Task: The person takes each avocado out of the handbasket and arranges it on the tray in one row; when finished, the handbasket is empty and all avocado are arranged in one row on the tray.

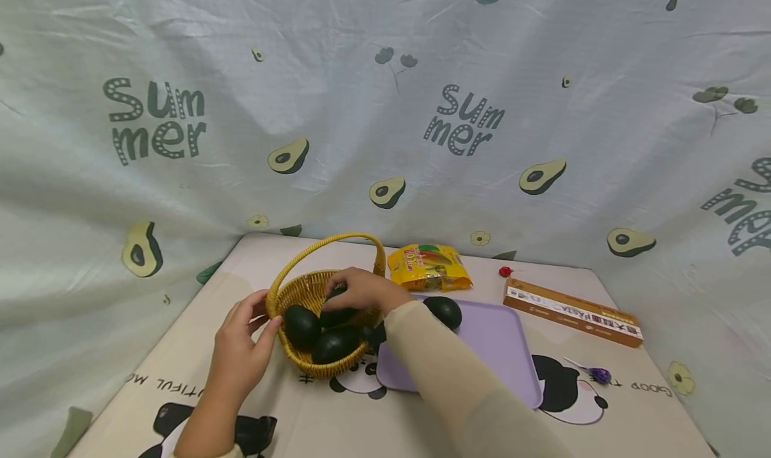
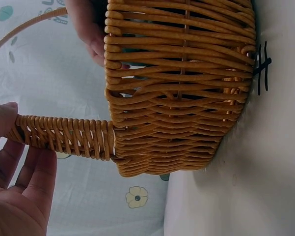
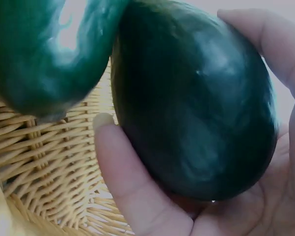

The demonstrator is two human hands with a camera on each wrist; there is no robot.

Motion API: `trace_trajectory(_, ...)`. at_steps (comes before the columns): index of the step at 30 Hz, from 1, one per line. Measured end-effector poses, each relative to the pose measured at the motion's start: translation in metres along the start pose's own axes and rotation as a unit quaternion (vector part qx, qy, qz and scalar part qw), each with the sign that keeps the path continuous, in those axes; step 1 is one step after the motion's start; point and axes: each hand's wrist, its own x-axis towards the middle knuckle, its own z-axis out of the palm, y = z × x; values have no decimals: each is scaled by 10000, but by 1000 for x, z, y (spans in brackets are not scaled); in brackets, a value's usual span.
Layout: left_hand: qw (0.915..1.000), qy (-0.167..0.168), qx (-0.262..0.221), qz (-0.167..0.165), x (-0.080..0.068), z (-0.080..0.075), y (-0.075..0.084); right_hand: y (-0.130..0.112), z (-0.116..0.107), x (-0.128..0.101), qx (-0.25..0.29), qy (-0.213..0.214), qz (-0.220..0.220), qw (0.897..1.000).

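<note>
A yellow wicker basket (image 1: 313, 290) with an arched handle (image 1: 337, 240) stands on the mat and holds dark green avocados (image 1: 301, 325). My right hand (image 1: 349, 297) reaches into it, and the right wrist view shows its fingers (image 3: 127, 177) curled round one avocado (image 3: 196, 108), which touches another (image 3: 39, 54). My left hand (image 1: 259, 321) is at the basket's left side. Its thumb (image 2: 0, 120) and fingers (image 2: 37, 172) pinch the foot of the handle (image 2: 64, 135) beside the basket wall (image 2: 181, 98).
A lilac tray (image 1: 494, 351) lies right of the basket with one avocado (image 1: 444, 311) on its far corner. Behind are a yellow snack packet (image 1: 429, 267), a small red item (image 1: 504, 271) and a long brown box (image 1: 572, 311). A purple lollipop (image 1: 596, 375) lies at right. Printed cloth walls surround the mat.
</note>
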Motion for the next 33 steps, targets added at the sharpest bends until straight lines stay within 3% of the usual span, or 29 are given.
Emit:
trace_trajectory(7,10000,-9,-7,41,-1,0,0,-2,-2,-9,-35,5,-279,9996)
trace_trajectory(16,10000,-2,23,57,-2,-1,2,-10,-13,-29,70,-279,-234,9993)
trace_trajectory(27,10000,1,59,26,-1,-1,1,-14,-24,-57,11,-56,-750,9972)
trace_trajectory(33,10000,-6,72,1,0,0,2,-15,-29,-75,371,-49,-1135,9928)
